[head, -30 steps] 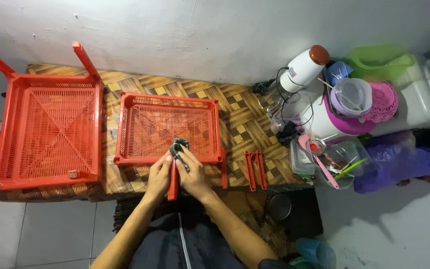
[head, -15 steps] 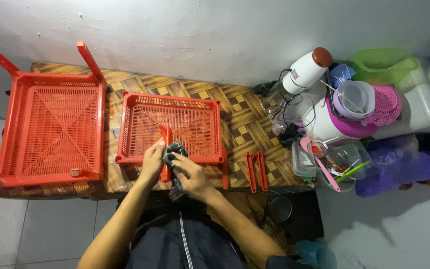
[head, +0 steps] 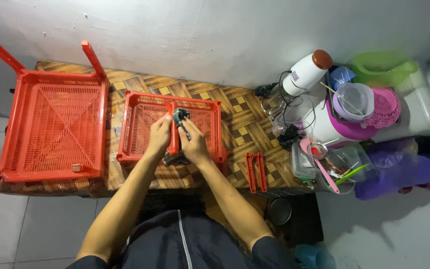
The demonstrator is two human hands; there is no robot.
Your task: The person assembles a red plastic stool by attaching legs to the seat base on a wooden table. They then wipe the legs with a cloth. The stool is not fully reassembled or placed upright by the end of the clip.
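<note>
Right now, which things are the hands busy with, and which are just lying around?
Busy with:
left hand and right hand on the red leg piece
dark cloth
small red tray beneath the hands

Lying around:
big red tray
two spare red legs
white blender
pink lid
green tub

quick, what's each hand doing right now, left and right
Left hand: closed around the red plastic leg, over the small red tray.
Right hand: pressing a dark cloth against the same leg.
</note>
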